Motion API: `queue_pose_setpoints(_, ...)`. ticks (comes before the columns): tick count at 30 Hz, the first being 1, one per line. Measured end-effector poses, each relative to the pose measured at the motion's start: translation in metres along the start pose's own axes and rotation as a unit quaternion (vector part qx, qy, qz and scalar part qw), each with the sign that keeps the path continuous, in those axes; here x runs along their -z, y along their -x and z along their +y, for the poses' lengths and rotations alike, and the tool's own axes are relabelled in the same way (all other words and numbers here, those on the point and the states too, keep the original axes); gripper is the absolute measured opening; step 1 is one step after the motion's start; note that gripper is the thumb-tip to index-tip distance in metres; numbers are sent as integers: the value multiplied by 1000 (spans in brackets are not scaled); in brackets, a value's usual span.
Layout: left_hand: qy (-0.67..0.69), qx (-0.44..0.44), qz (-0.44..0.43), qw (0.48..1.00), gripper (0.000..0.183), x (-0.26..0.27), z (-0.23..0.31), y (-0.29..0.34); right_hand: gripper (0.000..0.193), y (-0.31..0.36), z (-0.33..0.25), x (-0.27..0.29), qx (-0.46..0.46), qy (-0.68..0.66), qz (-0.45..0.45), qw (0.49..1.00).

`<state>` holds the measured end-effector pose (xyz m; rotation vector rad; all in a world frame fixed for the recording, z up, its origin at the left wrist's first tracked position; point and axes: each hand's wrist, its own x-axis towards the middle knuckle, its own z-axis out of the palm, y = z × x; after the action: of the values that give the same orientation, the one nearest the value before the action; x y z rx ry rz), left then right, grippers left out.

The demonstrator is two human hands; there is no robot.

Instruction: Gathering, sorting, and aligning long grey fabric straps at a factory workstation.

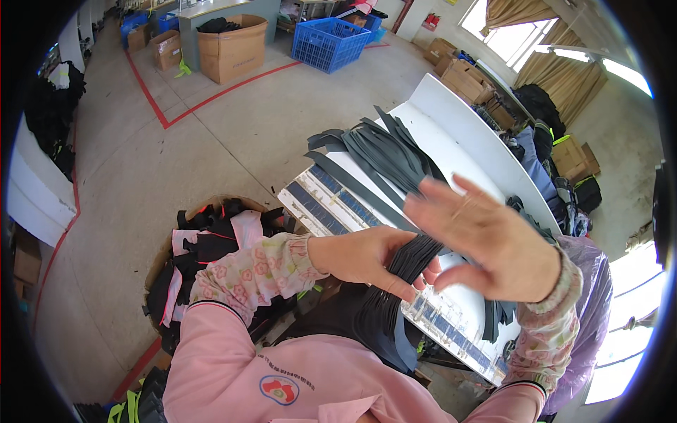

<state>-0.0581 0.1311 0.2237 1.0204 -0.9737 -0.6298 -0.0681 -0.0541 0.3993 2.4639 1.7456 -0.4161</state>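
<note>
My left hand (367,255) is wrapped round a thick bundle of thin black strips (379,307), which hangs down in front of my body at the near edge of the table. Just right of it and higher, my right hand (490,236) is raised with its fingers apart, slightly blurred, and nothing shows in it. Whether its thumb touches the bundle, I cannot tell. Beyond both hands, a fanned pile of dark grey strips (377,151) lies across the white table (465,130). More dark strips (496,319) hang partly hidden below my right wrist.
Left of my body stands a carton of black and pink fabric pieces (211,243). Purple plastic sheeting (591,292) bulges beside my right forearm. Across the floor are a large cardboard box (233,55) and a blue crate (330,46). Bags and cartons (571,158) line the right wall.
</note>
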Motion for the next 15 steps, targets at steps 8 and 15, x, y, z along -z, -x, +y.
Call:
queue_pose_setpoints(8,34,8,38,999,50,-4,3,7,47,3,-16,-12,-20,57,197,979)
queue_pose_setpoints(15,62,2,64,996,51,-8,9,10,39,7,-22,-18,-42,71,240,967)
